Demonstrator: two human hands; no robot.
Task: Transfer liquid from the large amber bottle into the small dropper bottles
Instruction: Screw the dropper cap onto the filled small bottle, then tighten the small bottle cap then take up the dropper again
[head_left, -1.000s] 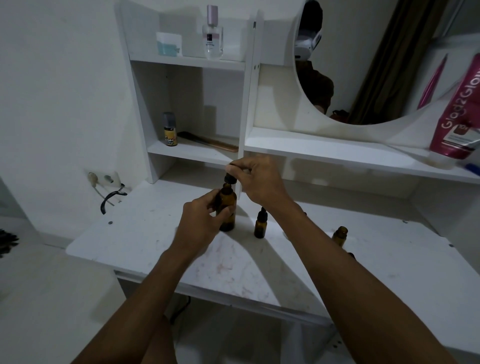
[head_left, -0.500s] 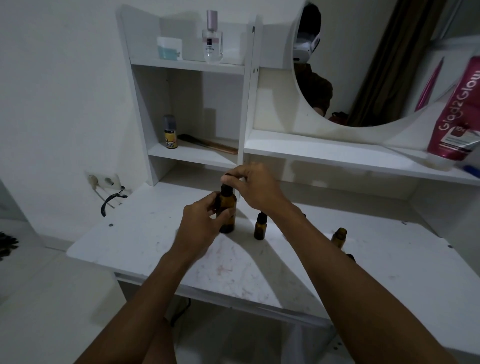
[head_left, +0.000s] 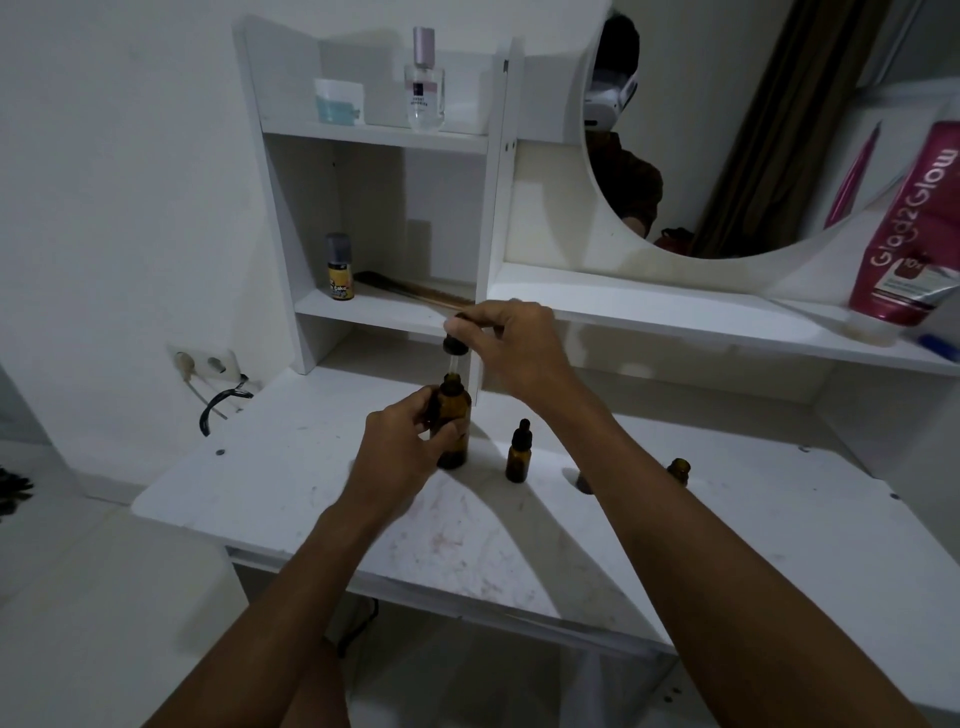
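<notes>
The large amber bottle (head_left: 455, 422) stands upright on the white desk (head_left: 311, 488), and my left hand (head_left: 402, 447) is wrapped around its body. Above its neck my right hand (head_left: 511, 343) pinches the rubber bulb of the black dropper cap (head_left: 455, 347), whose glass pipette still reaches down into the bottle's mouth. A small capped dropper bottle (head_left: 518, 453) stands just right of the large one. Further right, a small amber bottle without a cap (head_left: 679, 470) peeks out behind my right forearm.
White shelving rises behind the desk, holding a yellow-labelled bottle (head_left: 340, 267), a brush, a perfume bottle (head_left: 425, 83) and a jar (head_left: 338, 101). A round mirror (head_left: 727, 130) and a pink tube (head_left: 906, 234) are at the right. A wall socket with a cable (head_left: 208, 364) is at the left.
My right hand pushed the dropper cap down onto the large bottle's neck, then lifted it clear again. It is now higher than before, with the pipette drawn partly out. My left hand kept hold of the bottle.
</notes>
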